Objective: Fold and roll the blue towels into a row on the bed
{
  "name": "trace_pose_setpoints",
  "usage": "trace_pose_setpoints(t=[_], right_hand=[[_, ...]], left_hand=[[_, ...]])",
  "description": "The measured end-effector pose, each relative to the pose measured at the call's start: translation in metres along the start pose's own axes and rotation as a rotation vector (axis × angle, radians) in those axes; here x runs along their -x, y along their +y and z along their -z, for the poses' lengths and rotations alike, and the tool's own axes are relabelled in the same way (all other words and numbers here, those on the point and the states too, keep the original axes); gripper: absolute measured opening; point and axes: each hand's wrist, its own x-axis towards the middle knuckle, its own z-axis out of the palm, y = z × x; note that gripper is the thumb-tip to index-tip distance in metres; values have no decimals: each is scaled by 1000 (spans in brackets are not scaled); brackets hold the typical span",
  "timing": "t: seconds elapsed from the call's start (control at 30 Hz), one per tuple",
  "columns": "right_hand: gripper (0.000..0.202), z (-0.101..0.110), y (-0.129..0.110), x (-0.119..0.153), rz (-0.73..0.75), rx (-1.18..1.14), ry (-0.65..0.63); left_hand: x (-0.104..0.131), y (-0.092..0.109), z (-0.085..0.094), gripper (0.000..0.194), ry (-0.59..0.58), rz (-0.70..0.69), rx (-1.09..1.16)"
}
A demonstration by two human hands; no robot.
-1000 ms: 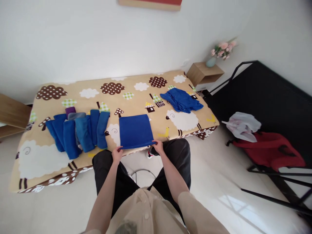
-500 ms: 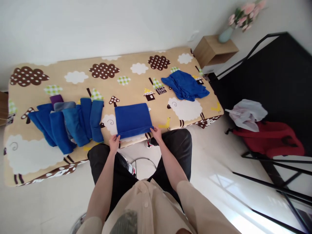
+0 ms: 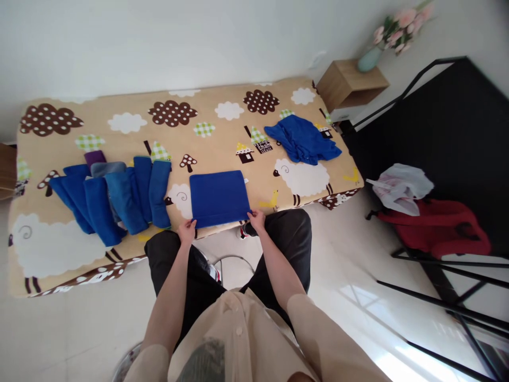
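A blue towel lies spread as a flat rectangle near the front edge of the bed. My left hand pinches its near left corner. At the near right corner, my right hand grips the same towel between thumb and fingers. Left of it, several rolled or folded towels, mostly blue, lie side by side, with a grey one and a purple one at the back. A crumpled blue towel heap rests toward the bed's right end.
The bed wears a patterned beige sheet and stands against a white wall. A wooden bedside cabinet with a flower vase is at its far right. To the right are a black-framed structure, a white plastic bag and a red bag.
The raised, folded strip along the towel's near edge now lies flatter. Both hands keep hold of the near corners and have barely moved. The view has shifted slightly.
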Motion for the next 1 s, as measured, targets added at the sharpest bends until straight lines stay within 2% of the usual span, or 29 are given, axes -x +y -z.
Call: trace_pose_setpoints(t=[0.5, 0.7, 0.83, 0.9, 1.0], right_hand=[[22, -10, -5, -1, -56, 176, 37], [18, -12, -13, -2, -120, 223, 47], [18, -11, -17, 2, -130, 239, 70], [24, -9, -18, 9, -76, 227, 84], [33, -6, -18, 22, 107, 199, 155]], left_hand=[[-7, 1, -7, 37, -18, 15, -175], [-10, 6, -7, 32, -28, 16, -233], [-3, 9, -6, 30, -31, -5, -243], [3, 11, -4, 32, -24, -52, -238], [16, 15, 1, 42, 65, -256, -277]])
